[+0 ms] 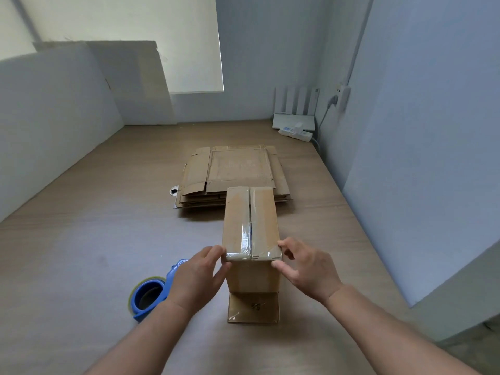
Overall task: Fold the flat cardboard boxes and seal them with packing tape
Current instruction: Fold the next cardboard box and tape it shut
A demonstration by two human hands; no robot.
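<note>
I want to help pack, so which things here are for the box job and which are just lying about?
For the job: taped box, held by left hand and right hand; flat boxes stack; blue tape dispenser.
Just lying about: router; power strip; cardboard sheet leaning on the wall.

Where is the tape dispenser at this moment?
In the head view the blue tape dispenser lies on the table, lower left, partly behind the left hand, left of the held box.

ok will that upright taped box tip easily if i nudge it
Probably tippy sideways: the box stands tall and narrow. Likely light, since it is plain cardboard with a bottom flap still open. The taped seam should keep its top stiff.
</note>
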